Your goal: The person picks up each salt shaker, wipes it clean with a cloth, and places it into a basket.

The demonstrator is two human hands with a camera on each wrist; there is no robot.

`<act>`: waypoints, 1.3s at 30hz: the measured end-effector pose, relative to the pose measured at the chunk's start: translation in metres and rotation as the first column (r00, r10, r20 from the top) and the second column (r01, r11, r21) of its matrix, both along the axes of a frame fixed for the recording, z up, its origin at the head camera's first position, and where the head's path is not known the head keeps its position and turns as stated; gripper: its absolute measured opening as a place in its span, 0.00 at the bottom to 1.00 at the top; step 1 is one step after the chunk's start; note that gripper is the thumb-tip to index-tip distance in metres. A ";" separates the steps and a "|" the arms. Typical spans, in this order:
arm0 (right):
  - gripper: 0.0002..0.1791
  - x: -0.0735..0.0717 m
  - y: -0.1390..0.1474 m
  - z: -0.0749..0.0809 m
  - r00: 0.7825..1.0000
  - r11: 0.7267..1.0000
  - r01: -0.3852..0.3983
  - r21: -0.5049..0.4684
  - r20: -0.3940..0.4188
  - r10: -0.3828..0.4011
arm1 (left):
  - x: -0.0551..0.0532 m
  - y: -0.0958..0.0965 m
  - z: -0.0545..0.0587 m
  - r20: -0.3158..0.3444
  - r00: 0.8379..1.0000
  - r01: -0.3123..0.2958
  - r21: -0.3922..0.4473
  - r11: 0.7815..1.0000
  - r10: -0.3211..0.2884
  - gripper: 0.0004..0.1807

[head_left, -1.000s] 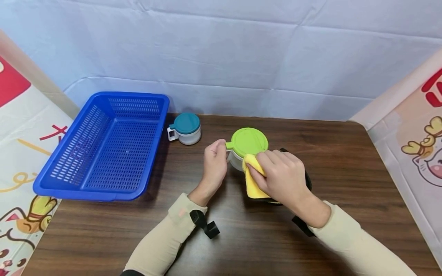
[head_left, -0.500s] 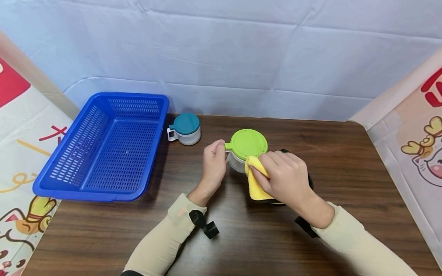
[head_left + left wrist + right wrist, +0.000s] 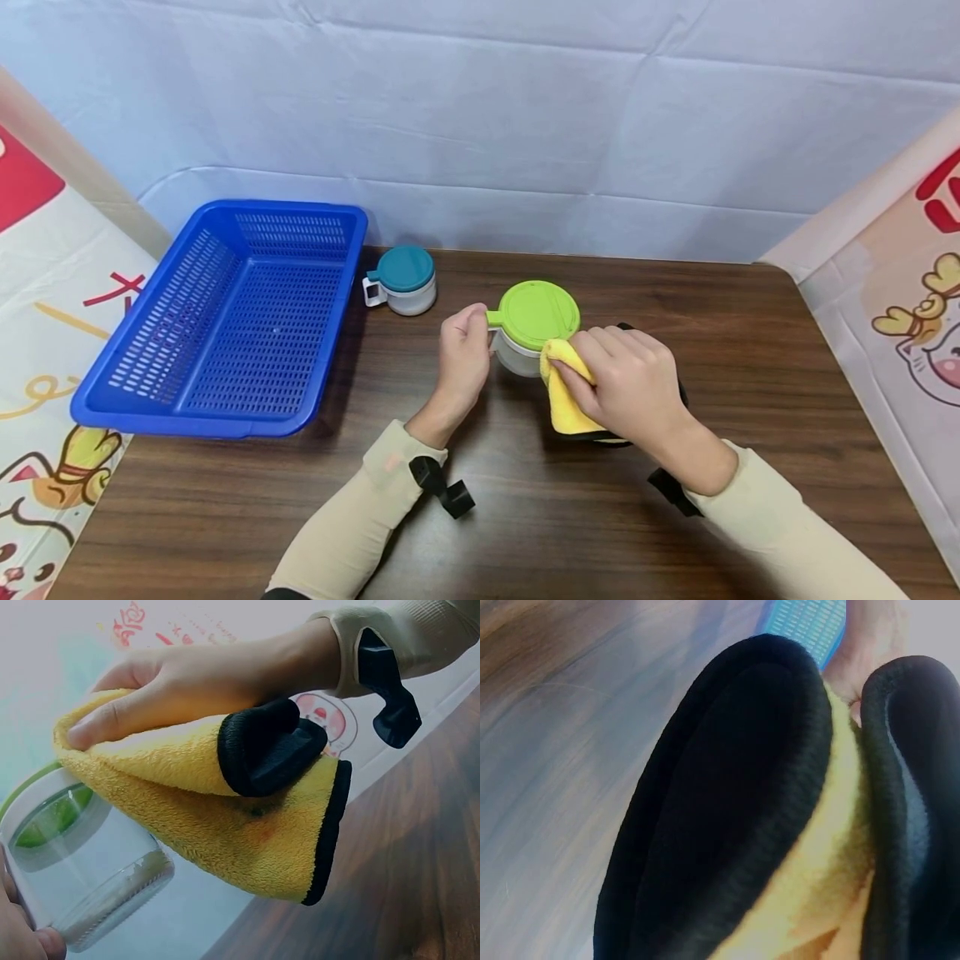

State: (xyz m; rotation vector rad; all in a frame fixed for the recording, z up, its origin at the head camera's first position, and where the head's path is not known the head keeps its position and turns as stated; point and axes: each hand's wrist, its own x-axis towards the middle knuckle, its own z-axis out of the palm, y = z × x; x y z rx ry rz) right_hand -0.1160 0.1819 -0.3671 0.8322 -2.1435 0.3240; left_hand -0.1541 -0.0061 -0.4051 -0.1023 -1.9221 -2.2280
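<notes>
A printed sheet (image 3: 63,267) borders the far left; the blue basket (image 3: 262,333) stands on the counter (image 3: 750,375), the teal-lidded jar (image 3: 406,279) just right of it. Next, the left hand (image 3: 463,350) grips the handle of the green-lidded jar (image 3: 538,315); whether its base touches the counter I cannot tell. The yellow cloth (image 3: 567,404), gripped by the right hand (image 3: 626,375), hides part of that jar's near right side.

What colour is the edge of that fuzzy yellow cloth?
The edge of the yellow cloth is black. The left wrist view shows it best.
</notes>
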 end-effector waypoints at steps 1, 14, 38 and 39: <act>0.22 0.000 0.001 0.000 1.000 1.000 0.002 -0.001 0.003 -0.002 | 0.000 0.000 0.000 0.002 1.000 0.000 0.005 1.000 0.000 0.20; 0.21 -0.001 0.008 -0.005 1.000 1.000 0.015 -0.018 0.016 -0.014 | -0.001 -0.001 -0.002 0.016 1.000 0.007 0.031 0.999 -0.008 0.19; 0.26 -0.010 0.025 -0.010 0.989 1.000 0.004 -0.016 0.146 -0.002 | -0.001 -0.004 0.001 0.068 0.997 0.019 0.020 1.000 -0.020 0.18; 0.26 -0.011 0.025 -0.010 0.989 1.000 0.010 -0.017 0.150 -0.007 | -0.001 -0.004 0.001 0.069 0.997 0.016 0.017 1.000 -0.017 0.18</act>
